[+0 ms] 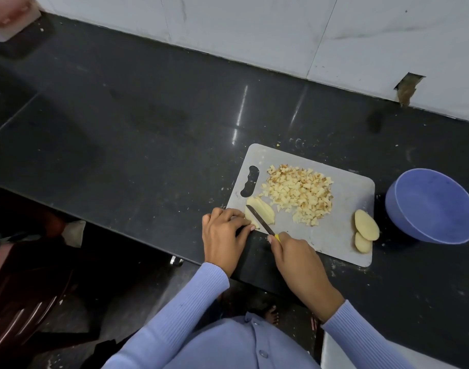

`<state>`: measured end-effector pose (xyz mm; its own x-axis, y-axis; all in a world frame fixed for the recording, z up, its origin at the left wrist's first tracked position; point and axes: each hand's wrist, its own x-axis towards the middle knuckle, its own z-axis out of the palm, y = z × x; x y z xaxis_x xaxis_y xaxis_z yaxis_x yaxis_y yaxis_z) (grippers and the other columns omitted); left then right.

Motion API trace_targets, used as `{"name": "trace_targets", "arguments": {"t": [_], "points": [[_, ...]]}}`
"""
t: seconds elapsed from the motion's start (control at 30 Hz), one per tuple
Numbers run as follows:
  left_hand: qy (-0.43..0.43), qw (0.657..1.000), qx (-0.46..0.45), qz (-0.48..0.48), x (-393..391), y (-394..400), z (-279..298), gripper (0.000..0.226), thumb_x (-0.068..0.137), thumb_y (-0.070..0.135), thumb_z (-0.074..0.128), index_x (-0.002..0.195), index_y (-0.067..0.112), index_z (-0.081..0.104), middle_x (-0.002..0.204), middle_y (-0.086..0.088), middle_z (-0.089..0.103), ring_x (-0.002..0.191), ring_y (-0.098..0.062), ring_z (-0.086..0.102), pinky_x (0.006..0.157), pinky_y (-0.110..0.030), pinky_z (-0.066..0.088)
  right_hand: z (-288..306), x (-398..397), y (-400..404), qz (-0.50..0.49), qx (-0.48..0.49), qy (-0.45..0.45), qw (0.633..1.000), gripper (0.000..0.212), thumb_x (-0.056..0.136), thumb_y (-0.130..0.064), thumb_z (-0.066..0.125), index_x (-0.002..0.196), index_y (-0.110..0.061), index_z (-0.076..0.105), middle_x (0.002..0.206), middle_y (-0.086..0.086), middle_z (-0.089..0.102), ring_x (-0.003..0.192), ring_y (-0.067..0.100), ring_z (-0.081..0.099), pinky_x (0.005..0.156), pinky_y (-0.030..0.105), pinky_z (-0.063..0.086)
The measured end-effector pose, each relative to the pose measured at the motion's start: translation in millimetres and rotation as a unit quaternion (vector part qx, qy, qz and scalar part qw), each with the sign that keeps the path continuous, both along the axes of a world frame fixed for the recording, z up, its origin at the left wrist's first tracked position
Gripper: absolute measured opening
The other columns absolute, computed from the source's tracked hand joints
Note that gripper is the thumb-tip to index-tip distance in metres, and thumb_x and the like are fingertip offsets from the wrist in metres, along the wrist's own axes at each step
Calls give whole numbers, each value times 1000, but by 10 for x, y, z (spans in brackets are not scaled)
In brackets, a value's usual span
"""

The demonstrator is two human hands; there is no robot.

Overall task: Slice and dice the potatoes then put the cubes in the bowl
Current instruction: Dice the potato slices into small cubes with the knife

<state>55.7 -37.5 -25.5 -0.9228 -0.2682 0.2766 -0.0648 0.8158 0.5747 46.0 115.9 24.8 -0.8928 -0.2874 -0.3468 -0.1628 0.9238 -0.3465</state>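
While the left hand (224, 233) pins the potato slices (260, 213) and the right hand (294, 253) grips the knife (260, 219), slicing is underway; dicing crosswise likely follows, the bowl (431, 206) still empty.

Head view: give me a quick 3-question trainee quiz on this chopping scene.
1. True or false: the blue bowl already holds potato cubes.
2. Which hand grips the knife? A left hand B right hand
3. Fill in: the two uncut potato pieces lie on the cutting board edge nearest the ____.

Key: 1 false; 2 B; 3 bowl.
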Motion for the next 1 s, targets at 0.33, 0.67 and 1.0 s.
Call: {"name": "trace_targets", "arguments": {"t": [0.33, 0.67, 1.0], "points": [[20, 999, -24, -17, -27, -42, -54, 6, 74, 26, 81, 73, 23, 75, 76, 10, 64, 76, -15, 48, 74, -23, 23, -66, -39, -111, 16, 26, -22, 999, 31, 103, -40, 25, 88, -17, 38, 66, -5, 40, 63, 19, 43, 57, 32, 31], [6, 999, -49, -16, -23, -36, -24, 6, 75, 25, 79, 73, 22, 75, 79, 8, 63, 78, -17, 49, 73, -25, 23, -32, 157, 144, 42, 93, -50, 994, 29, 104, -39, 21, 96, -16, 37, 81, 3, 53, 83, 28, 61, 61, 33, 35], [-6, 999, -36, -37, -33, -79, 7, 7, 73, 24, 81, 71, 22, 74, 78, 8, 63, 78, -18, 50, 72, -25, 26, -30, 231, 280, 29, 80, -58, 995, 30, 103, -40, 22, 96, -17, 40, 79, -1, 48, 83, 25, 60, 64, 33, 39]]}}
